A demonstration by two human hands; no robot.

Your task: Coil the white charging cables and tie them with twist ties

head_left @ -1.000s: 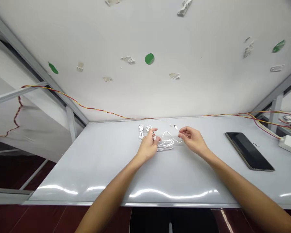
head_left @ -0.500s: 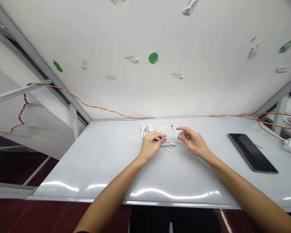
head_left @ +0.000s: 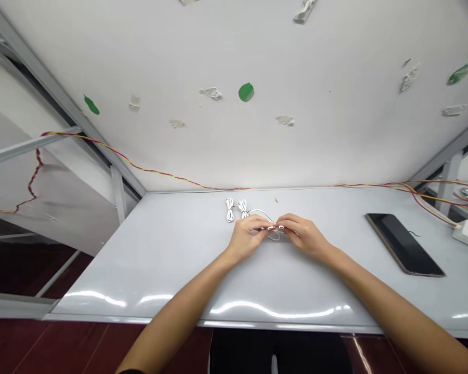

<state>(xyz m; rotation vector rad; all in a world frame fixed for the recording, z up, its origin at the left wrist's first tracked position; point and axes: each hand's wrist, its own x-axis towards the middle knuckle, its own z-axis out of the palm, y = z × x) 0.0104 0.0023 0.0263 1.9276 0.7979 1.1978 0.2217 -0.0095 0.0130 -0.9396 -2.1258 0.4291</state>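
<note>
White charging cable (head_left: 262, 211) was pinched narrowly between my left hand (head_left: 247, 239) and right hand (head_left: 306, 236), meeting to control its loops; two coiled hanks (head_left: 230, 210) lay at 11 o'clock.

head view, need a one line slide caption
Left hand and right hand meet over a white cable on a white table, beside two small bundled white cables

White table (head_left: 140, 275): coiled white cables (head_left: 230, 210), black tablet (head_left: 403, 244).
</note>
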